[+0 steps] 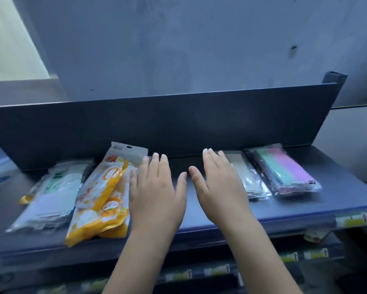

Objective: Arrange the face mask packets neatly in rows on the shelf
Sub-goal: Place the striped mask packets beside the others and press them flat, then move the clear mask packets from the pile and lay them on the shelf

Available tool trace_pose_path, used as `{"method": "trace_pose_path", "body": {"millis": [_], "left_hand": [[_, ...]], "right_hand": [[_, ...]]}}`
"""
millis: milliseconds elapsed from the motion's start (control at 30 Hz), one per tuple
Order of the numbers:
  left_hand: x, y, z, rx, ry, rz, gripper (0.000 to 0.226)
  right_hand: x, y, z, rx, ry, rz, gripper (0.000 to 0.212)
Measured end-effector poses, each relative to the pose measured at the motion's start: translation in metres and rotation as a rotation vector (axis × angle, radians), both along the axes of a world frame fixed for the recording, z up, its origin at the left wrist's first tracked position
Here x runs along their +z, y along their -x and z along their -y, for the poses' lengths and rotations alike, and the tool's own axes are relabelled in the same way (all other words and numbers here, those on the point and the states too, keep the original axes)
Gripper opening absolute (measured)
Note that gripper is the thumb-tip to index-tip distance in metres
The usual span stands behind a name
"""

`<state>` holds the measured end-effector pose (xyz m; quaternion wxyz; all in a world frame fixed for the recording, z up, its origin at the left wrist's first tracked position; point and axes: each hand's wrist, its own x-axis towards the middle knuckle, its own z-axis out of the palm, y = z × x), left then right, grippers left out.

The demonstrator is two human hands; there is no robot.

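Shelf (284,211): dark, flat and smooth, so film packets should slide on it. All four face mask packets lie flat on it in one loose row.

Orange packet (102,200): the biggest and my reference. It is skewed, with its hang-tab end leaning toward the back panel (178,124) and its bottom seam at the front edge. It looks puffy, soft and light, and the film is likely slippery. Judgement: square it by pushing on the long edges with a flat palm, and lift it by the stiffer header tab or a seam, not the belly.

White packet (49,200): just left of the orange packet, edges touching or overlapping, skewed the same way. Floppy clear film that will buckle if pinched mid-body.

Pastel packet (284,168): far right of the orange packet, angled. It holds a dense stack, so it is probably the stiffest. Grip across the short sides.

Grey packet (248,179): between the pastel and orange packets, thin, partly under the right hand.

Left hand (155,192): fingers straight, palm down, holding nothing, little-finger side against the orange packet's right edge.

Right hand (218,187): also flat and empty, further right, over the grey packet's near edge. I cannot tell whether either palm touches the shelf.
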<state>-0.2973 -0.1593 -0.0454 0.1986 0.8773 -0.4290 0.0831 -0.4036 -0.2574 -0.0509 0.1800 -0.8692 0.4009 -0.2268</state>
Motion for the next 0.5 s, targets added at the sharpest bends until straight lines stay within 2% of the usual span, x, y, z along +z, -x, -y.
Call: {"method": "trace_pose_path", "body": {"millis": [200, 367, 500], "left_hand": [[-0.004, -0.035, -0.048, 0.048, 0.038, -0.018, 0.088], [-0.005, -0.050, -0.067, 0.128, 0.059, -0.065, 0.069], [-0.011, -0.058, -0.082, 0.193, 0.023, -0.138, 0.068]], "right_hand": [[0.003, -0.040, -0.045, 0.009, -0.049, 0.026, 0.074], [-0.003, -0.046, -0.063, 0.062, -0.071, 0.005, 0.074], [-0.007, -0.047, -0.074, 0.131, -0.124, -0.001, 0.071]]}}
